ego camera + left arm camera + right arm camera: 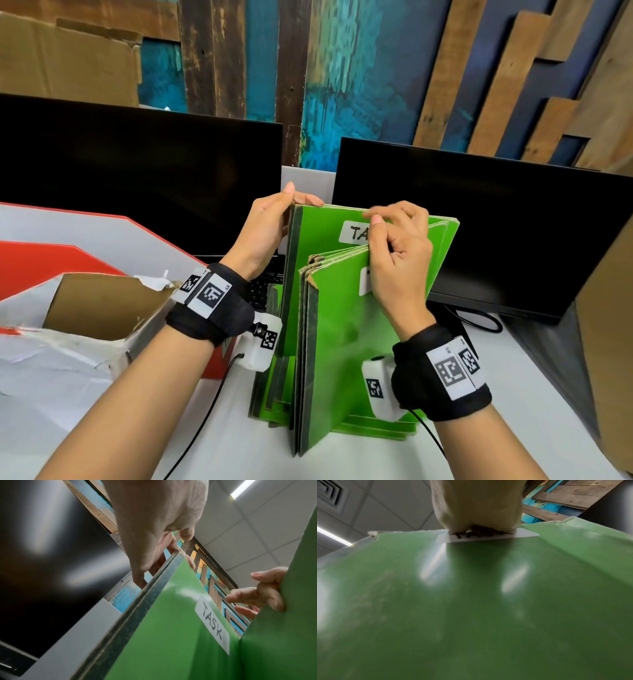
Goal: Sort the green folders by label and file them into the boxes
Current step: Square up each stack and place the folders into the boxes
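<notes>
Several green folders (pixel 339 342) stand upright on the white desk (pixel 219 445), with more lying flat under them. My left hand (pixel 270 222) grips the top left corner of the rear folders (pixel 163 635), thumb over the front, fingers behind. The rear folder's white label (pixel 212 626) reads TASK. My right hand (pixel 397 246) pinches the top edge of the nearer folders (pixel 471 601) and tilts them toward me, away from the rear ones. Its palm covers most of the front folder's label (pixel 488 537).
Two dark monitors (pixel 137 171) (pixel 496 222) stand behind the folders. A torn open cardboard box (pixel 102 305) sits at the left on red and white board. Another cardboard box side (pixel 606 325) rises at the right. A black cable (pixel 479 318) runs by the right monitor.
</notes>
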Tool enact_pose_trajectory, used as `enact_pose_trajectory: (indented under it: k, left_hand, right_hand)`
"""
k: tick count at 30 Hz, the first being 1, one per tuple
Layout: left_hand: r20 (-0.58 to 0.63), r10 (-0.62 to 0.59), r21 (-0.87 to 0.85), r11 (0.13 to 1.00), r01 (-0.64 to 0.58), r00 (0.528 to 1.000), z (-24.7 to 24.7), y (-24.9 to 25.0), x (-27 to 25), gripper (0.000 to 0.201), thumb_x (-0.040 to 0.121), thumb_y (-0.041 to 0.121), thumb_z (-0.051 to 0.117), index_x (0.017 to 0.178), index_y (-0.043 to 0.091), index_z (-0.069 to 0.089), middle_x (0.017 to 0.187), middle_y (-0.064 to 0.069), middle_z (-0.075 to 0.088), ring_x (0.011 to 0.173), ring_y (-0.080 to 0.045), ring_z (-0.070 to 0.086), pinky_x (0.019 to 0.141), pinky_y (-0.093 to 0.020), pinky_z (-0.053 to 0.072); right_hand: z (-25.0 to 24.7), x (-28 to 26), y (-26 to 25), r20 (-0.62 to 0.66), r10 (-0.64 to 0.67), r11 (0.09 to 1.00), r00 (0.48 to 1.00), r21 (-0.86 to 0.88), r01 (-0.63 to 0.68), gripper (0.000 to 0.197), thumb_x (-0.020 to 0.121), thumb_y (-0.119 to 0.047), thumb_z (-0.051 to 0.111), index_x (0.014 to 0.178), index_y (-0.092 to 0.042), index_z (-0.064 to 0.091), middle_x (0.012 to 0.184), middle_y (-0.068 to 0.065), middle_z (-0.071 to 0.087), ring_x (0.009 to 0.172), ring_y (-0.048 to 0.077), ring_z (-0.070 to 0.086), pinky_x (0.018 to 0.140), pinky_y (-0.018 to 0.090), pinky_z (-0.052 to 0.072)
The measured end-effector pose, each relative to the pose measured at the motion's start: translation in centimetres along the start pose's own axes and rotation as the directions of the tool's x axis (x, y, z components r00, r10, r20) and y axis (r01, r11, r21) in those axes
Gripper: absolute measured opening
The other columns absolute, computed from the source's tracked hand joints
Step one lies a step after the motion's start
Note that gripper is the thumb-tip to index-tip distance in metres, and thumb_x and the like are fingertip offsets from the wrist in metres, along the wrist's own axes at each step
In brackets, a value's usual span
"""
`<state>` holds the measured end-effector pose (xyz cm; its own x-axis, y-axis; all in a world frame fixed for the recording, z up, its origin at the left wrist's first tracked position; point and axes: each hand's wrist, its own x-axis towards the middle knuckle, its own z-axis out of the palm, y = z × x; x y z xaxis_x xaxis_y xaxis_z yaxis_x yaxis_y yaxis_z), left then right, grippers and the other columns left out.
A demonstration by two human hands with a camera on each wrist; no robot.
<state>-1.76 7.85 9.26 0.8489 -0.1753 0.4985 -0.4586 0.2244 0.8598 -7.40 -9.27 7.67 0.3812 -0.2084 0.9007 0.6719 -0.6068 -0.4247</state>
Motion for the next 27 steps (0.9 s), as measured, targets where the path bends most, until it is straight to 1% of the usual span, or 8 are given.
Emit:
enact_pose_trajectory:
  k: [4,8,11,14,18,22,25,27]
  left_hand:
    - [-0.004,-0.002,0.002,1.000,0.002,1.000,-0.11,-0.17,0.21,0.054,0.103,0.034,0.030,0.077,0.015,0.074,0.089,-0.008,0.073,0.085,-0.020,0.065,0.080,-0.034,0.047]
    - [-0.023,-0.017,0.007,1.000,0.018,1.000,-0.55,-0.38,0.39,0.053,0.103,0.034,0.030,0.083,0.013,0.074,0.094,-0.012,0.073,0.091,-0.024,0.066,0.084,-0.035,0.048]
    - [-0.043,-0.005,0.043,0.999,0.007,0.999,-0.49,-0.28,0.38,0.052,0.104,0.033,0.028,0.086,0.011,0.072,0.094,-0.010,0.073,0.088,-0.019,0.067,0.079,-0.023,0.051]
    - [-0.048,0.021,0.065,0.998,-0.017,0.999,-0.44,-0.39,0.30,0.049,0.104,0.031,0.030,0.086,0.013,0.072,0.090,-0.006,0.074,0.084,-0.017,0.068,0.077,-0.024,0.051]
    - [-0.025,0.048,0.094,0.995,-0.045,0.999,-0.46,-0.39,0.21,0.039,0.103,0.025,0.036,0.089,0.015,0.072,0.089,-0.001,0.073,0.082,-0.014,0.067,0.075,-0.025,0.052]
    - [-0.003,0.060,0.093,0.994,-0.060,0.998,-0.61,-0.25,0.09,0.029,0.097,0.013,0.047,0.087,0.016,0.073,0.092,0.004,0.073,0.088,-0.015,0.063,0.079,-0.030,0.048]
    - [0.025,0.058,0.054,0.997,-0.059,0.998,-0.82,-0.18,0.05,0.021,0.087,0.012,0.056,0.086,0.020,0.076,0.093,0.004,0.073,0.090,-0.016,0.062,0.081,-0.033,0.048]
    - [0.045,0.041,0.023,0.999,-0.042,0.998,-0.92,-0.01,-0.01,0.017,0.082,0.016,0.060,0.091,0.016,0.075,0.094,0.001,0.073,0.090,-0.016,0.064,0.082,-0.032,0.050]
  right_hand:
    - [0.24,0.27,-0.31,0.062,0.035,0.999,0.997,-0.023,-0.033,0.049,0.091,-0.030,0.043,0.067,0.004,0.069,0.092,-0.045,0.057,0.115,-0.011,0.041,0.107,0.044,0.030]
    - [-0.04,0.07,-0.12,-0.018,-0.018,1.000,1.000,-0.009,0.018,0.038,0.092,-0.022,0.051,0.060,-0.003,0.056,0.071,-0.005,0.056,0.085,0.020,0.046,0.075,0.052,0.041]
    - [-0.12,-0.21,-0.31,-0.060,0.001,1.000,0.998,0.020,0.000,0.022,0.088,-0.020,0.057,0.068,-0.014,0.052,0.070,-0.009,0.043,0.074,0.024,0.045,0.065,0.047,0.040]
    - [-0.31,0.14,-0.10,-0.108,-0.042,0.999,0.993,0.011,0.043,0.032,0.086,-0.012,0.059,0.057,-0.005,0.047,0.070,-0.004,0.047,0.078,0.021,0.043,0.069,0.038,0.037]
    - [-0.19,0.67,0.10,-0.062,-0.008,1.000,0.998,0.014,0.008,0.033,0.086,-0.014,0.054,0.057,-0.003,0.044,0.103,-0.006,0.066,0.110,0.024,0.052,0.094,0.043,0.040]
    - [0.22,0.25,0.16,0.031,0.086,0.994,0.996,-0.064,-0.084,0.032,0.089,-0.028,0.045,0.090,-0.010,0.071,0.127,-0.014,0.054,0.131,0.010,0.039,0.111,0.046,0.028]
    - [0.23,0.36,0.27,0.044,0.060,0.995,0.997,-0.079,-0.057,0.037,0.090,-0.028,0.043,0.094,-0.010,0.075,0.111,-0.026,0.053,0.118,-0.017,0.034,0.110,0.041,0.026]
    - [0.19,0.43,0.31,0.005,0.038,0.996,0.999,-0.082,-0.038,0.035,0.089,-0.026,0.045,0.077,-0.007,0.072,0.087,-0.016,0.058,0.104,-0.004,0.047,0.097,0.036,0.031]
